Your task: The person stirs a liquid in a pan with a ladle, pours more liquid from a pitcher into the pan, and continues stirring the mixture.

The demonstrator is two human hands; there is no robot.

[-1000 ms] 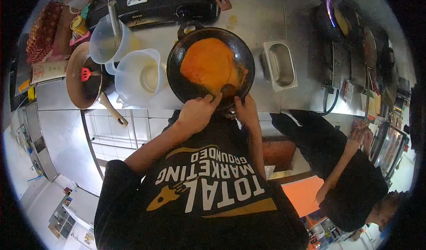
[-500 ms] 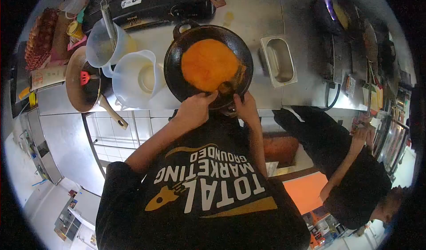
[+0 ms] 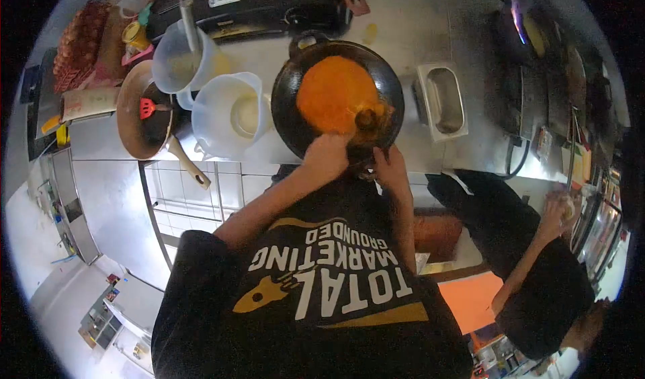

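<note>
A black wok (image 3: pixel 285 103) stands on the steel counter in front of me. Inside lies a flat, round orange omelette-like sheet (image 3: pixel 336 90), with a browner, wrinkled patch at its near right edge. My left hand (image 3: pixel 327 157) is closed at the sheet's near edge, its fingertips pinching there and partly hidden by the hand. At the wok's near right rim, my right hand (image 3: pixel 392 167) grips with thumb and fingers. A dark round spot shows in the brown patch between the two hands.
Two translucent jugs (image 3: pixel 225 120) stand left of the wok, the farther holding a whisk (image 3: pixel 188 26). Beyond them is a black gas stove (image 3: pixel 248 16). A brown pan (image 3: pixel 131 127) holds a red spatula (image 3: pixel 147 107). Right are a steel tray (image 3: pixel 440 100) and another person (image 3: pixel 537 271).
The view has shifted, so the scene sits farther right. The sheet's brown patch has moved away from me within the wok, and my left hand is more curled. My right hand stays on the rim.
</note>
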